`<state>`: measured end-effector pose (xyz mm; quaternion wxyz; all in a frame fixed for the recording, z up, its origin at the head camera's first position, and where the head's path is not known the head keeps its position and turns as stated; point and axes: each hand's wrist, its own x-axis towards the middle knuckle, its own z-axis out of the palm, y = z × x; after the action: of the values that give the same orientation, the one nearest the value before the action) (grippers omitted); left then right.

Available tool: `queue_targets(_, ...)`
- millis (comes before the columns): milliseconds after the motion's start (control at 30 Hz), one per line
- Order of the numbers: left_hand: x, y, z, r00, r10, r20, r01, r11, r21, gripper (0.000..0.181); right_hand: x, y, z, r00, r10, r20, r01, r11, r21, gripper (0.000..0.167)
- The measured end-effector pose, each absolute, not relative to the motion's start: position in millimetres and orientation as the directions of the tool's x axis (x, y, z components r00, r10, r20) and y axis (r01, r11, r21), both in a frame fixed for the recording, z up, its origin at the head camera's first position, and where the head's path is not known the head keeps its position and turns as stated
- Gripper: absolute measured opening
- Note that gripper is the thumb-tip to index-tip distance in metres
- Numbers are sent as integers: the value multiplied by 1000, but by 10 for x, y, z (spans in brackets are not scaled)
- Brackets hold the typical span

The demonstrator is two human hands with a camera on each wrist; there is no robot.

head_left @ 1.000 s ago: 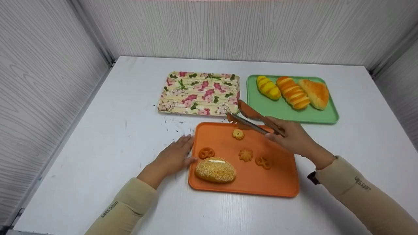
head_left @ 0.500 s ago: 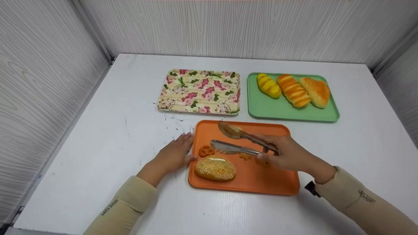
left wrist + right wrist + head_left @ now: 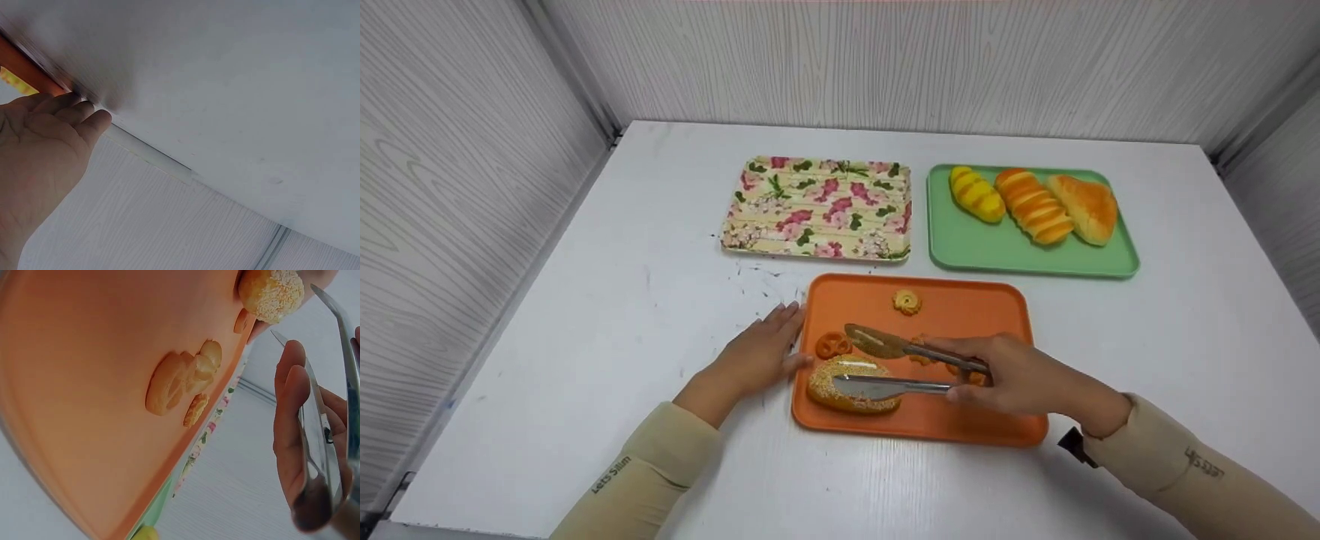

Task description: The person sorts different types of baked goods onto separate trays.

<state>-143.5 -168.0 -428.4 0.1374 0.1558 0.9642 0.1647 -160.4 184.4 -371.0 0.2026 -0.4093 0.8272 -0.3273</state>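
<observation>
Metal tongs [image 3: 924, 387] are gripped in the right hand [image 3: 1020, 375], their two arms spread apart over the orange tray [image 3: 960, 427]. One tip hangs over the sesame bun [image 3: 847, 397], the other above and behind it. The left hand [image 3: 757, 352] lies with straight fingers against the tray's left edge. In the left wrist view the left hand [image 3: 50, 152] has its fingers extended beside the tray. From the right wrist the tongs [image 3: 347, 371] show nothing between their tips, with the right hand's fingers [image 3: 292, 399] along one arm. A pretzel-shaped cookie [image 3: 833, 346] lies behind the bun.
A round swirl cookie [image 3: 907, 302] lies near the tray's back; other cookies are partly hidden by the tongs and right hand. A floral tray [image 3: 817, 210] stands behind, and a green tray [image 3: 997, 259] at the back right holds yellow bread [image 3: 976, 195], a striped loaf [image 3: 1035, 206] and triangular bread [image 3: 1086, 210].
The right hand has brought the tongs from near the floral tray's front corner toward the front left, over the bun. The left hand stays by the tray edge.
</observation>
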Motion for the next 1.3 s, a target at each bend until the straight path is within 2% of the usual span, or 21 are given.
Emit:
queue_targets(167,-1435,-1682,-4287,-913,353,-204,263,892,367,78,-1601,1841,-3730,-578,-809,-105,-536,473,-700,60)
queue_targets(600,-1448,-1669,-4267,-909,347,-229,249,896,368,79,-1608,1862,-3771,-585,-809,-54,-589,470,-657,52)
queue_targets(1033,-1447,-1671,-4250,-912,332,-241,222,894,390,80,-1766,2010,-3628,-654,-756,31,-586,480,-653,53)
queue_targets(1300,-1441,-1671,-4260,-912,333,-241,230,899,372,79,-1971,2197,-3658,-724,-682,105,-587,529,-612,51)
